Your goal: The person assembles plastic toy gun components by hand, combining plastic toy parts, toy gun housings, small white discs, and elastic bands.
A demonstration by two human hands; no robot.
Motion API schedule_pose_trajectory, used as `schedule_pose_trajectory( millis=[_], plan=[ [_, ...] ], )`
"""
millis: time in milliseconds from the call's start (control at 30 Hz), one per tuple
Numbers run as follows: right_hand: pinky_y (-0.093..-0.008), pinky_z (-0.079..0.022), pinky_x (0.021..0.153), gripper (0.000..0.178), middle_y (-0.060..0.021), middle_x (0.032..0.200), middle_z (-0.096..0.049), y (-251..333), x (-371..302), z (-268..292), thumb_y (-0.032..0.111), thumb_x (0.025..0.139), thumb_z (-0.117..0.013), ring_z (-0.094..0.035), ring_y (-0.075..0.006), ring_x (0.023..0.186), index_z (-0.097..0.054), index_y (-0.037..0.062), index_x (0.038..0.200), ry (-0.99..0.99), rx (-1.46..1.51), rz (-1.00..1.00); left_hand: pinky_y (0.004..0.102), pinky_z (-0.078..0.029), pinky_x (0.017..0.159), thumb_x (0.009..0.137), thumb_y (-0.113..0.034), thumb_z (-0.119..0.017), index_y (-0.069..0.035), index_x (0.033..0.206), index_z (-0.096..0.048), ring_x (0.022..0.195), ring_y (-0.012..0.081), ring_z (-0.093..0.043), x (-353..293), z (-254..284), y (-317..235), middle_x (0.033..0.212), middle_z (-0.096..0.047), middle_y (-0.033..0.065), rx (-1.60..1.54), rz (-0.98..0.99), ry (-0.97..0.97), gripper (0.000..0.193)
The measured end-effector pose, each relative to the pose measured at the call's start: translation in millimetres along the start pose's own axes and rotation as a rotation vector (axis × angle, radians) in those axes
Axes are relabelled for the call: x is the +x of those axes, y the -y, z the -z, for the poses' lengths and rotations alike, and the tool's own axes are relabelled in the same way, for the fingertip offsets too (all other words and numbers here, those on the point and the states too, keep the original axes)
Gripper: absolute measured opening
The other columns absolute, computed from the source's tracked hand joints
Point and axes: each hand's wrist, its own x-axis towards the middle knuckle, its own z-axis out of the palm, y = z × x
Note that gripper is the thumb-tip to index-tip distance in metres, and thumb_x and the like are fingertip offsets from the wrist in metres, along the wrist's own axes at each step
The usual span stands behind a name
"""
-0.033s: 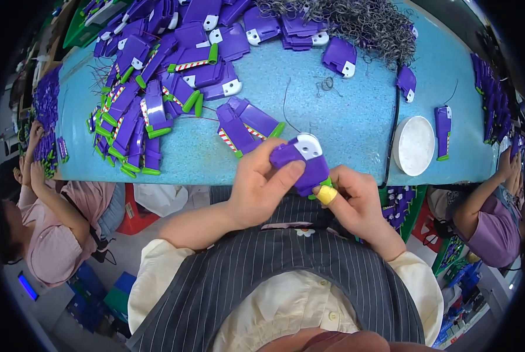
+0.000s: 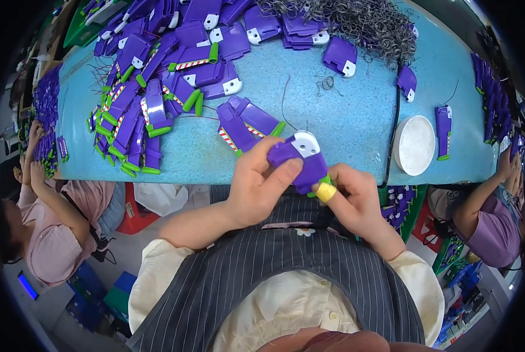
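Observation:
My left hand (image 2: pixel 256 185) grips a purple plastic part (image 2: pixel 300 167) with a white end that has small dark holes. Its thumb lies across the part's face. At the green lower edge of the same part, my right hand (image 2: pixel 353 196) is closed, with yellow tape wrapped round its thumb. A thin dark wire rises from beside the white end. Just beyond my left hand lie two purple pieces (image 2: pixel 245 123) with striped strips and green ends. The fingers behind the part are hidden.
A heap of purple and green parts (image 2: pixel 133 117) covers the table's left side. Tangled dark wires (image 2: pixel 356 26) lie at the back. A white bowl (image 2: pixel 415 145) stands right, beside a black cord (image 2: pixel 393 129) and a single purple part (image 2: pixel 443 132). Other people sit on both sides.
The held purple part has shifted very slightly up and left, and the thin wire leans a little differently. Both hands keep their hold.

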Motion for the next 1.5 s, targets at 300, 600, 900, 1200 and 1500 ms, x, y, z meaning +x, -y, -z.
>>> schedule_pose_trajectory(
  millis=[300,600,900,1200,1500],
  plan=[
    [-0.0278,-0.042,0.059,0.013,-0.0091,0.074,-0.058,-14.1,6.3,0.7,0.010,0.081,-0.063,-0.055,-0.0155,0.067,-0.059,-0.0023,0.084,0.023,0.108,0.015,0.0228,-0.043,0.073,0.090,-0.011,-0.054,0.003,0.104,-0.049,0.082,0.0065,-0.053,-7.7,-11.5,8.2,0.091,-0.059,0.0041,0.108,-0.091,-0.055,0.020],
    [-0.0264,-0.043,0.063,0.021,-0.0091,0.081,-0.058,-24.4,-0.7,9.3,0.007,0.080,-0.063,-0.055,-0.0151,0.071,-0.058,-0.0014,0.099,-0.034,-0.044,0.274,0.0303,-0.043,0.064,0.082,-0.007,-0.060,0.002,0.097,-0.053,0.071,0.0227,-0.056,0.1,-7.6,-2.6,0.079,-0.058,0.0124,0.550,-0.233,0.109,0.019],
    [-0.0182,-0.031,0.055,0.030,0.0053,0.070,-0.045,8.5,24.3,32.9,0.005,0.078,-0.064,-0.040,-0.0011,0.061,-0.050,0.0025,0.104,0.227,0.603,-0.226,0.0390,-0.039,0.061,0.074,-0.003,-0.063,0.001,0.087,-0.054,0.068,0.0306,-0.051,6.1,-11.2,-19.4,0.073,-0.054,0.0137,0.858,-0.310,0.337,0.017],
    [-0.0248,-0.039,0.073,0.016,-0.0041,0.088,-0.051,-12.3,-18.1,15.4,0.003,0.083,-0.059,-0.048,-0.0115,0.080,-0.051,0.0009,0.096,-0.181,0.345,0.151,0.0321,-0.042,0.079,0.083,-0.011,-0.060,0.001,0.103,-0.052,0.089,0.0273,-0.055,24.0,-27.8,-18.0,0.093,-0.055,0.0132,0.463,-0.068,0.342,0.025],
    [-0.0201,-0.042,0.063,0.016,-0.0039,0.082,-0.059,-21.7,-39.7,206.2,0.007,0.085,-0.057,-0.052,-0.0080,0.071,-0.054,-0.0021,0.098,-0.956,-0.154,0.185,0.0389,-0.042,0.086,0.070,-0.001,-0.060,-0.002,0.111,-0.050,0.098,0.0297,-0.052,154.9,-23.7,-37.2,0.116,-0.054,0.0136,1.561,-0.818,0.475,0.043]
  ],
)
